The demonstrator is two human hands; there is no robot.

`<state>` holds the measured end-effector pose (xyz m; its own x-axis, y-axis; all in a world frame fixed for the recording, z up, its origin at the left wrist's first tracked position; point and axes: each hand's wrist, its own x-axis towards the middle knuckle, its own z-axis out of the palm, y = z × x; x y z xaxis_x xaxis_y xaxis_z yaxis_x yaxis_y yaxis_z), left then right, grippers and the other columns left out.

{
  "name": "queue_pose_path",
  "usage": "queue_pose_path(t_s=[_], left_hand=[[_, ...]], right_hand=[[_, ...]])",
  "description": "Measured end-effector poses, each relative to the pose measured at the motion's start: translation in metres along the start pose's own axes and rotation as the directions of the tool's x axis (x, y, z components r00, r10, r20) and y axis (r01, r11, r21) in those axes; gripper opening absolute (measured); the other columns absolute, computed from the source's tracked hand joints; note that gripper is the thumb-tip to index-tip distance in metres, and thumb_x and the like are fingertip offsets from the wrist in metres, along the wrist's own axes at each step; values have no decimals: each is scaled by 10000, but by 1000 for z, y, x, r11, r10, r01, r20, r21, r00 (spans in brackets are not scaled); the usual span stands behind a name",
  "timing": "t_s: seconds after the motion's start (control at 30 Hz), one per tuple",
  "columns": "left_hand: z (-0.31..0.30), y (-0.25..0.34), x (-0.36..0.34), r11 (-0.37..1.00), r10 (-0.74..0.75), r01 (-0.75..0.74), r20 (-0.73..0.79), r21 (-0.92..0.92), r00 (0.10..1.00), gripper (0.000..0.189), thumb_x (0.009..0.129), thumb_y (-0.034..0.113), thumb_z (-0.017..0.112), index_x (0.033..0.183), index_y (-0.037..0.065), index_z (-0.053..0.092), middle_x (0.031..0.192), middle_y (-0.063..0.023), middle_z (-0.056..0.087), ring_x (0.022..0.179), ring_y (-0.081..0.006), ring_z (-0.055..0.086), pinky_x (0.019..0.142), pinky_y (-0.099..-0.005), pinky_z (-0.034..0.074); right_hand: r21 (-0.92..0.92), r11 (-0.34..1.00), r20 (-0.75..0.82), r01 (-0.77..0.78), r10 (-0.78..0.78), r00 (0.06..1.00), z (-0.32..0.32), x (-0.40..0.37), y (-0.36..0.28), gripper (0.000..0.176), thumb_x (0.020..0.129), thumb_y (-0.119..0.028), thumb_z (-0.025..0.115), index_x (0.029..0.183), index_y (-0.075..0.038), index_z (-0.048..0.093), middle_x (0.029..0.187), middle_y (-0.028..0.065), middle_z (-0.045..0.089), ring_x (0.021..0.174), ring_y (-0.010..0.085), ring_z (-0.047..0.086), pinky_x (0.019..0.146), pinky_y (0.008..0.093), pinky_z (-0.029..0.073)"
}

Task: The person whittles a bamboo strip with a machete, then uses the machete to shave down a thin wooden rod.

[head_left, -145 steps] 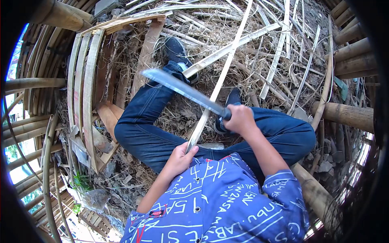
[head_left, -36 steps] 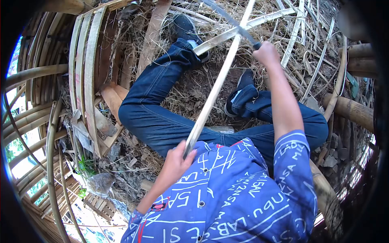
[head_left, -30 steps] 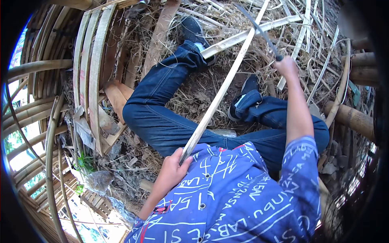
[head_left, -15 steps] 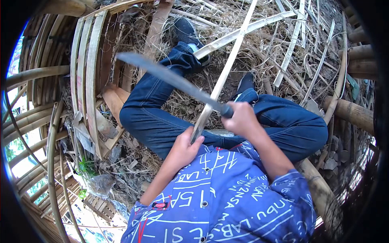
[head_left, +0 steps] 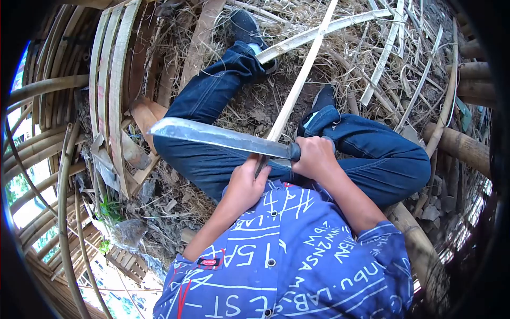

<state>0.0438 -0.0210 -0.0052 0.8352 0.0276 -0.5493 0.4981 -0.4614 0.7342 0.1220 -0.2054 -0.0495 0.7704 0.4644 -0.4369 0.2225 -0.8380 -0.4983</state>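
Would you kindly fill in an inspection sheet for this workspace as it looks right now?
Surface: bare earth ground under dry straw.
Job's things: long pale bamboo strip; grey steel machete, its blade crossing the strip near the hands.
Clutter: loose split bamboo slats scattered over the straw.
Hands: left hand grips the strip's near end; right hand grips the machete handle.
Cables: nothing seen.
Surroundings: curved bamboo-slat frame on the left, round bamboo poles on the right.
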Motion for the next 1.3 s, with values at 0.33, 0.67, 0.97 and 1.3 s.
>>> queue_pose_path(t_s=[0.33, 0.67, 0.97, 1.3], left_hand=[[-6, 1, -23, 995, -84, 87, 67, -45, 994, 213, 901, 141, 610, 925, -6, 458, 681, -263, 567, 626, -456, 572, 544, -444, 425], [-7, -5, 0, 954, -122, 173, 209, -245, 970, 322, 815, 173, 724, 999, -28, 553, 845, -81, 603, 780, -161, 564, 714, -324, 476], [0, -11, -2, 970, -26, 58, 140, -234, 990, 408, 778, 114, 726, 1123, -41, 574, 991, -125, 641, 889, -189, 578, 831, -337, 472], [-18, -3, -10, 960, -108, 151, 183, -236, 977, 328, 764, 157, 766, 968, 6, 558, 806, 14, 518, 727, -71, 480, 644, -247, 422]], right_hand=[[-15, 922, -222, -386, 373, 901, -39, 64, 101, 229, 716, -191, 649, 863, -21, 693, 841, 221, 690, 836, 391, 676, 805, 464, 535], [68, 975, -71, -213, 218, 973, -31, 20, 36, 194, 674, -176, 643, 793, -29, 687, 768, 227, 675, 760, 407, 669, 768, 480, 541], [-4, 1000, 27, 4, -4, 1000, -3, -22, 2, 231, 602, -231, 708, 730, -49, 648, 709, 196, 663, 693, 376, 657, 656, 466, 522], [-82, 982, -90, -169, 162, 983, -13, 7, 23, 238, 637, -244, 727, 801, -79, 677, 769, 173, 683, 766, 356, 677, 732, 452, 540]])
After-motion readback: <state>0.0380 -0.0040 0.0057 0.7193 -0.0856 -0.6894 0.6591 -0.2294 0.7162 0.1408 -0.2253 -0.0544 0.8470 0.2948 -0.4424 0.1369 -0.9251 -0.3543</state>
